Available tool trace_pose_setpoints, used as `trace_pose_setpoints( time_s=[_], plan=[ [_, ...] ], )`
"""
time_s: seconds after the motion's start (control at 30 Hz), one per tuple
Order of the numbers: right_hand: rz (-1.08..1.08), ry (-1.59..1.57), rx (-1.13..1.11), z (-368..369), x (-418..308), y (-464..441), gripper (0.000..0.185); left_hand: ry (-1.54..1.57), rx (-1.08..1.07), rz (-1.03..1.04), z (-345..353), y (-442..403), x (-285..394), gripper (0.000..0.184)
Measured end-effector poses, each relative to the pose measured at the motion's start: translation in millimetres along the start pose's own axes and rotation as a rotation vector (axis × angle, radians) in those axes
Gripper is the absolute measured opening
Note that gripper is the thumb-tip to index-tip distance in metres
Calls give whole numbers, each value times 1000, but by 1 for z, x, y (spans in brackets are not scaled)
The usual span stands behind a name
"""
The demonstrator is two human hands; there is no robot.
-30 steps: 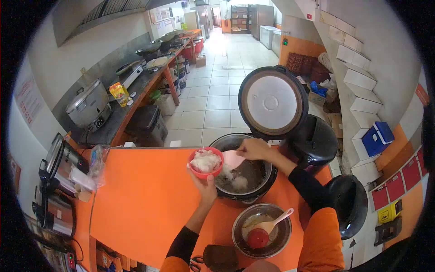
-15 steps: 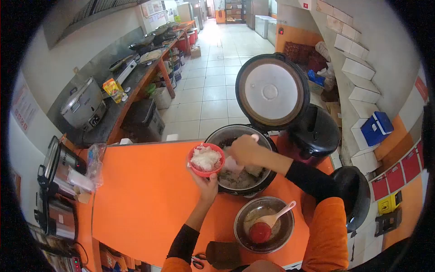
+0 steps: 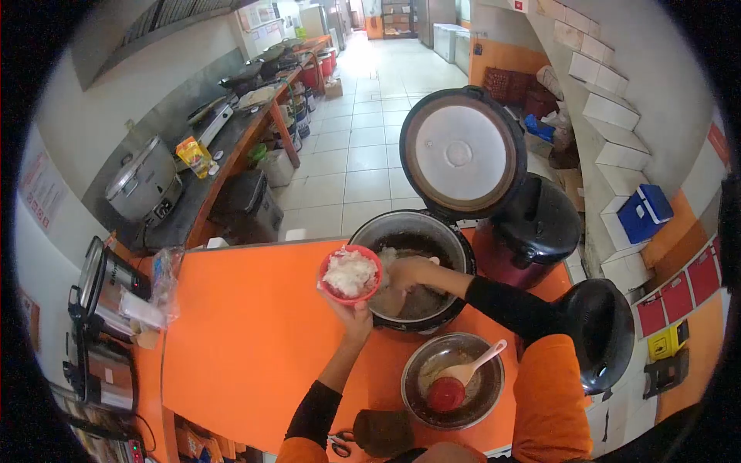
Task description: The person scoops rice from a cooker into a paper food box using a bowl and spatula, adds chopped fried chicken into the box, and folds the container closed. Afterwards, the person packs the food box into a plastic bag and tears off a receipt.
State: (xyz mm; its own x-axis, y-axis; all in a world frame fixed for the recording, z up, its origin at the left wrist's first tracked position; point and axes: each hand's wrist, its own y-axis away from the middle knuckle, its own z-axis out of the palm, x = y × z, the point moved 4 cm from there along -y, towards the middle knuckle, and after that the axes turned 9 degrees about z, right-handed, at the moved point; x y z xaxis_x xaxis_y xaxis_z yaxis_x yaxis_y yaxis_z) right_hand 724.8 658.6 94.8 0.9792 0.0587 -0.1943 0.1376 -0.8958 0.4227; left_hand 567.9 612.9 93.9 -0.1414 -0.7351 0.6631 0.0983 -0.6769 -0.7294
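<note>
My left hand (image 3: 353,317) is closed round a small red bowl (image 3: 325,287) heaped with white rice (image 3: 350,273), held beside the open cooker's left rim. Down inside the cooker pot (image 3: 455,241) is my right hand (image 3: 411,276), closed on the handle of a pale pink paddle (image 3: 391,302); rice clings to the pot's inside around it. The cooker's round lid (image 3: 461,153) stands raised behind the pot. Nearer to me, a steel bowl (image 3: 494,393) holds a second pale paddle (image 3: 465,370) and a red cup (image 3: 445,393).
The orange table (image 3: 239,332) carries scissors (image 3: 340,443) at its near edge. More cookers stand at the right (image 3: 532,228) and left (image 3: 116,289). A dark counter (image 3: 224,166) with a large silver cooker (image 3: 144,185) runs along the left wall.
The paddle has gone from beside the red bowl down into the pot, with my right hand lower over it. My left hand and the red bowl have hardly moved. The view has tilted slightly.
</note>
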Motion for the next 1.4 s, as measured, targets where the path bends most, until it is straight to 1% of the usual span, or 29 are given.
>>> trace_pose_setpoints(
  time_s=[0.07, 0.13, 0.2, 0.27, 0.33, 0.4, 0.43, 0.47, 0.5, 0.53, 0.6, 0.63, 0.7, 0.73, 0.77, 0.8, 0.83, 0.87, 0.9, 0.93, 1.0, 1.03, 1.07, 1.1, 1.13, 1.17, 1.23, 1.33, 1.4],
  plan=[
    [-61, -115, -51, 7, 2, -24, 23, -10, -35, 17, -2, 0, 0, 103],
    [-75, -167, -23, 2, 7, -18, 22, -18, -71, 35, -2, -1, 0, 101],
    [-93, -201, -1, -7, 9, -7, 21, -34, -48, 75, -2, -2, -1, 99],
    [-176, -258, 55, -10, 10, 3, 31, -29, -49, 86, -3, 0, -4, 98],
    [-220, -304, 55, -15, 15, 11, 30, -24, -48, 103, -3, 0, -9, 97],
    [-265, -343, 55, -16, 22, 15, 30, -45, 22, 92, -5, -2, -11, 98],
    [-285, -433, 15, -12, 28, 12, 31, -41, 25, 104, -6, -3, -11, 98],
    [-305, -522, -26, -16, 30, 16, 33, -72, 6, 59, -8, -7, -10, 96],
    [-308, -511, -18, -21, 35, 21, 33, -104, -10, 14, -9, -11, -8, 95],
    [-325, -563, -39, -26, 42, 27, 33, -100, -5, 24, -11, -16, -6, 95],
    [-345, -607, -53, -44, 50, 46, 34, -126, -28, -57, -5, -40, 15, 84],
    [-301, -656, -16, -53, 57, 58, 34, -123, -23, -48, -5, -55, 23, 84],
    [-261, -696, 27, -72, 68, 82, 35, 148, -105, -261, 0, -78, 26, 76],
    [-239, -704, 116, -85, 75, 95, 33, 151, -101, -251, -2, -81, 24, 76],
    [-218, -712, 206, -96, 77, 106, 32, 175, -153, -276, -2, -82, 17, 74],
    [-223, -704, 213, -104, 73, 118, 32, 199, -205, -300, 0, -83, 15, 72],
    [-184, -737, 309, -113, 73, 129, 32, 201, -203, -289, 0, -82, 15, 72],
    [-143, -771, 405, -120, 75, 136, 33, 264, -209, -394, 2, -77, 13, 71],
    [-123, -633, 502, -126, 69, 138, 34, 328, -218, -502, 5, -71, 11, 71],
    [-120, -630, 508, -121, 57, 138, 34, 333, -222, -498, 8, -67, 12, 71],
    [170, -30, 1122, -117, 13, 162, 25, 413, -316, -511, 22, -61, 17, 69],
    [222, 33, 1079, -103, 0, 158, 22, 400, -301, -550, 26, -61, 19, 64],
    [271, 95, 1033, -88, -9, 155, 23, 402, -306, -552, 32, -65, 29, 64],
    [275, 92, 1034, -73, -12, 149, 23, 422, -269, -612, 38, -71, 40, 60],
    [201, 122, 1120, -58, -16, 141, 32, 439, -228, -672, 42, -74, 44, 56],
    [125, 151, 1204, -51, -22, 141, 43, 436, -227, -674, 42, -76, 42, 56],
    [96, 138, 1191, -35, -25, 141, 44, 330, -231, -832, 35, -74, 31, 48],
    [67, 101, 1174, -22, -32, 148, 46, 277, -296, -885, 26, -78, 24, 45],
    [86, 183, 1166, -15, -38, 152, 46, 312, -347, -891, 24, -79, 20, 46]
  ],
)
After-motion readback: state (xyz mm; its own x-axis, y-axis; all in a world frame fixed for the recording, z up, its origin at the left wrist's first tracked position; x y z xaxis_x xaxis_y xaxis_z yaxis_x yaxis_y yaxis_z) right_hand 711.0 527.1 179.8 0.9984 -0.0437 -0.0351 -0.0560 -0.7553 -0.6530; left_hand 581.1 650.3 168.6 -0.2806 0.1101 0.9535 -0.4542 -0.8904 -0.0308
